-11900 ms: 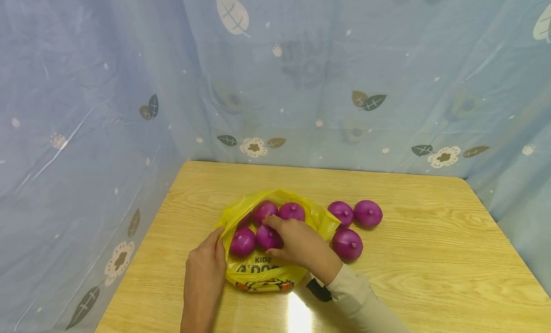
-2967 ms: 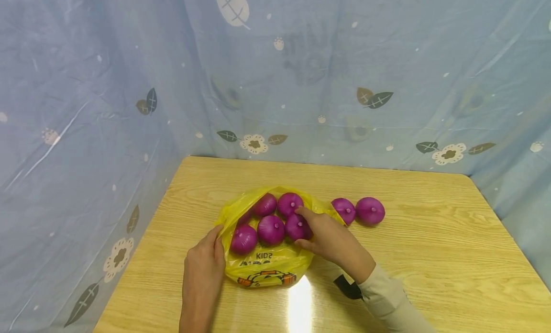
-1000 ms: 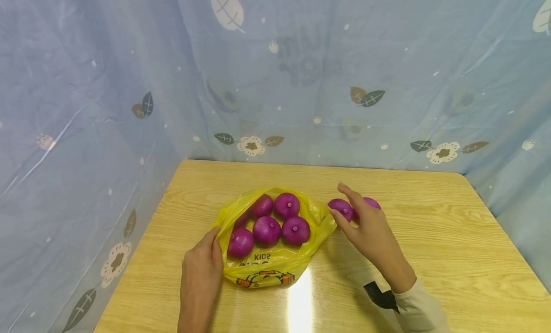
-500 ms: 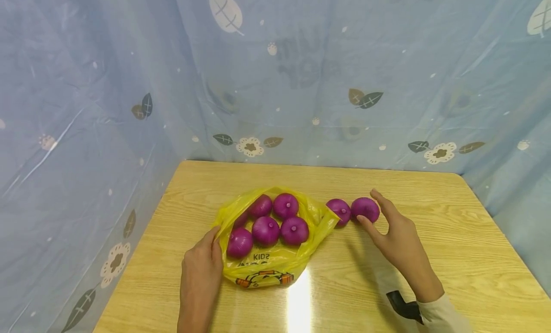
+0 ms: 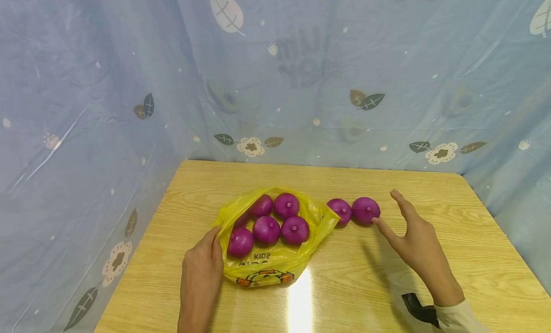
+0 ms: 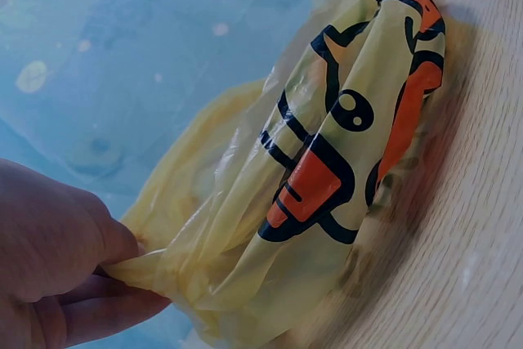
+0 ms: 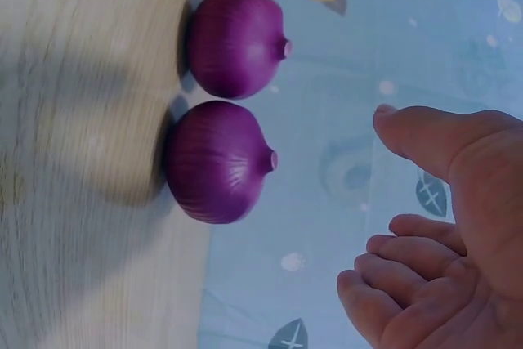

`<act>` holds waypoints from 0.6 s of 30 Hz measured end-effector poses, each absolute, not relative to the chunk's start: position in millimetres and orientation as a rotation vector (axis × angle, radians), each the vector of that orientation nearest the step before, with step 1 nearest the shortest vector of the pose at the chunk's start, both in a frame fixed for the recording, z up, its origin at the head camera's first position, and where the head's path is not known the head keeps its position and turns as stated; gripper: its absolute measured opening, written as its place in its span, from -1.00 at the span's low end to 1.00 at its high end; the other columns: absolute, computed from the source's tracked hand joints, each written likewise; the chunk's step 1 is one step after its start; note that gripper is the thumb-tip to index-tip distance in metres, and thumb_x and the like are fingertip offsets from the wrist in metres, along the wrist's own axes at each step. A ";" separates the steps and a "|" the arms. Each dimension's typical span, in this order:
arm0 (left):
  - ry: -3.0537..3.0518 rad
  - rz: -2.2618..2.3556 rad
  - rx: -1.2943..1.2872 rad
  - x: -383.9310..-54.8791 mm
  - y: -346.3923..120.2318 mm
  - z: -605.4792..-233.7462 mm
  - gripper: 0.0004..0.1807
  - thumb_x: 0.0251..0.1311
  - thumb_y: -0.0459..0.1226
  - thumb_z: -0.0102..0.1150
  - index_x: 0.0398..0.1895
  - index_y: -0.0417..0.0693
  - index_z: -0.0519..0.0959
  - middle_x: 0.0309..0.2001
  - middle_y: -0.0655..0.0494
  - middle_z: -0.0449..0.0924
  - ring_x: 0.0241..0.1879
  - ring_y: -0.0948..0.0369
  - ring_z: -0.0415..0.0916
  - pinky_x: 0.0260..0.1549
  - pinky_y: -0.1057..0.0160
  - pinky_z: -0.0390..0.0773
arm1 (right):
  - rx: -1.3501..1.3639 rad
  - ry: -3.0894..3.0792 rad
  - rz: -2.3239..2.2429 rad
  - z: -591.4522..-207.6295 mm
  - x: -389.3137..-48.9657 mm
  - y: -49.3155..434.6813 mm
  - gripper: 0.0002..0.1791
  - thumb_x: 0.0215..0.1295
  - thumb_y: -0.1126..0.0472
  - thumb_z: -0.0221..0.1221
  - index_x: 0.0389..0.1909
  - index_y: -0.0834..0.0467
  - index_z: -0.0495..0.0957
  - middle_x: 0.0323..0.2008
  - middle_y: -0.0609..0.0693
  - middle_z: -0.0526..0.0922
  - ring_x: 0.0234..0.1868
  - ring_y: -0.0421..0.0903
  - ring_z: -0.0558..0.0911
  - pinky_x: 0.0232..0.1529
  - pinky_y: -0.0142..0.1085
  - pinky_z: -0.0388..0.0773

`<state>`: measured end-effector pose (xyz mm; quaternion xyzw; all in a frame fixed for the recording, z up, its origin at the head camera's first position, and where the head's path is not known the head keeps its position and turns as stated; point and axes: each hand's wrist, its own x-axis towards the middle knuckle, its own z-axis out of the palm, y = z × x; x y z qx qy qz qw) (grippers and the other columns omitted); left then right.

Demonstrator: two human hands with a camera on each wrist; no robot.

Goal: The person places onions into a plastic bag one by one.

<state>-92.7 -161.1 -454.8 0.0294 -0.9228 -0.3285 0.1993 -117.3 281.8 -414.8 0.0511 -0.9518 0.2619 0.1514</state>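
A yellow plastic bag [image 5: 275, 271] with a printed cartoon lies on the table, its mouth spread wide. Inside it sit several purple onions [image 5: 266, 230]. My left hand [image 5: 201, 271] pinches the left edge of the bag's mouth between thumb and fingers, as the left wrist view also shows. Just right of the bag, two more onions stand side by side: a nearer-to-bag onion [image 5: 340, 211], partly behind the bag's corner, and an outer onion [image 5: 366, 210]. My right hand [image 5: 415, 239] is spread, holding nothing, with its thumb tip close to the outer onion.
The wooden table [image 5: 452, 218] stands against a blue patterned curtain [image 5: 301, 84] at the back and sides. A dark strap piece [image 5: 419, 310] hangs by the right sleeve [image 5: 458, 318]. A bright light reflection crosses the table's front.
A third loose onion at the right has gone into the bag, set down there by my right hand. That hand has since let go and moved right past the loose onions. My left hand stays put.
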 end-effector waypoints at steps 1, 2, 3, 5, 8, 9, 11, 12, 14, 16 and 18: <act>-2.580 -0.917 0.081 -92.7 -161.1 -454.6 -0.69 0.51 -0.44 0.13 0.23 -0.28 0.65 -0.01 -0.27 0.77 -0.10 -0.10 0.78 -0.28 -0.06 0.78 | 0.143 -2.738 0.755 -414.7 -117.5 282.4 -0.03 0.43 -0.01 0.39 0.68 0.15 0.10 0.37 0.60 0.39 0.04 0.67 0.56 -0.18 0.42 0.59; -2.579 -0.915 0.081 -92.8 -161.1 -454.4 -0.69 0.51 -0.44 0.13 0.23 -0.28 0.65 -0.01 -0.27 0.77 -0.11 -0.09 0.78 -0.29 -0.06 0.78 | 0.143 -2.746 0.755 -415.0 -117.9 282.9 -0.02 0.43 -0.02 0.38 0.69 0.15 0.08 0.38 0.60 0.38 0.09 0.68 0.54 -0.15 0.44 0.57; -2.579 -0.913 0.079 -92.9 -161.1 -454.3 -0.69 0.51 -0.45 0.13 0.23 -0.28 0.65 -0.02 -0.27 0.77 -0.13 -0.08 0.79 -0.31 -0.05 0.78 | 0.143 -2.753 0.754 -415.4 -118.5 283.5 -0.02 0.43 -0.02 0.38 0.69 0.16 0.07 0.38 0.59 0.37 0.10 0.68 0.53 -0.13 0.45 0.57; -2.578 -0.909 0.075 -93.1 -161.2 -454.3 -0.69 0.50 -0.45 0.13 0.22 -0.28 0.65 -0.02 -0.27 0.77 -0.15 -0.06 0.78 -0.32 -0.03 0.78 | 0.154 -2.757 0.755 -417.5 -120.6 284.2 -0.01 0.44 -0.03 0.38 0.69 0.17 0.06 0.40 0.58 0.37 0.10 0.67 0.54 -0.13 0.45 0.57; -2.582 -0.906 0.075 -93.1 -161.3 -454.1 -0.69 0.51 -0.45 0.12 0.22 -0.28 0.65 -0.02 -0.28 0.77 -0.16 -0.04 0.78 -0.34 -0.02 0.77 | 0.169 -2.777 0.760 -420.8 -124.3 284.3 0.01 0.44 -0.04 0.37 0.69 0.21 0.04 0.41 0.57 0.36 0.07 0.66 0.56 -0.11 0.43 0.57; -2.583 -0.905 0.075 -93.1 -161.3 -454.0 -0.69 0.51 -0.45 0.12 0.23 -0.28 0.65 -0.02 -0.28 0.77 -0.19 -0.02 0.77 -0.36 0.00 0.77 | 0.175 -2.783 0.764 -422.0 -125.6 284.3 0.02 0.43 -0.05 0.38 0.68 0.22 0.04 0.42 0.56 0.36 0.08 0.65 0.56 -0.09 0.43 0.56; -2.584 -0.903 0.079 -93.2 -161.3 -453.8 -0.69 0.51 -0.45 0.12 0.23 -0.28 0.65 -0.03 -0.27 0.77 -0.24 0.03 0.76 -0.40 0.04 0.75 | 0.184 -2.797 0.772 -424.6 -128.1 284.4 0.03 0.43 -0.06 0.38 0.68 0.24 0.04 0.42 0.56 0.35 0.09 0.65 0.56 -0.06 0.44 0.55; -2.584 -0.904 0.078 -93.2 -161.3 -453.7 -0.68 0.51 -0.45 0.12 0.23 -0.28 0.65 -0.03 -0.27 0.77 -0.27 0.05 0.74 -0.42 0.06 0.74 | 0.188 -2.808 0.779 -426.1 -129.5 284.6 0.03 0.43 -0.06 0.38 0.68 0.26 0.04 0.43 0.55 0.34 0.11 0.65 0.55 -0.03 0.44 0.54; -2.583 -0.904 0.078 -93.5 -161.2 -453.9 -0.68 0.50 -0.46 0.12 0.23 -0.27 0.65 -0.04 -0.27 0.77 -0.32 0.08 0.71 -0.45 0.10 0.71 | 0.195 -2.826 0.792 -429.4 -132.3 285.6 0.03 0.44 -0.07 0.37 0.67 0.27 0.04 0.47 0.53 0.30 0.17 0.65 0.51 0.02 0.46 0.52; -2.582 -0.908 0.077 -93.7 -161.0 -454.1 -0.68 0.50 -0.46 0.12 0.23 -0.27 0.65 -0.03 -0.27 0.77 -0.30 0.07 0.72 -0.43 0.08 0.73 | 0.206 -2.844 0.797 -433.0 -135.5 286.9 0.02 0.44 -0.08 0.37 0.66 0.29 0.05 0.51 0.50 0.26 0.17 0.64 0.52 0.04 0.46 0.52; -2.583 -0.910 0.078 -93.9 -160.8 -454.0 -0.68 0.50 -0.45 0.12 0.24 -0.26 0.65 -0.02 -0.27 0.77 -0.25 0.03 0.76 -0.39 0.04 0.76 | 0.216 -2.867 0.800 -435.7 -138.8 287.8 0.03 0.44 -0.08 0.37 0.66 0.30 0.04 0.55 0.47 0.20 0.19 0.64 0.50 0.06 0.46 0.51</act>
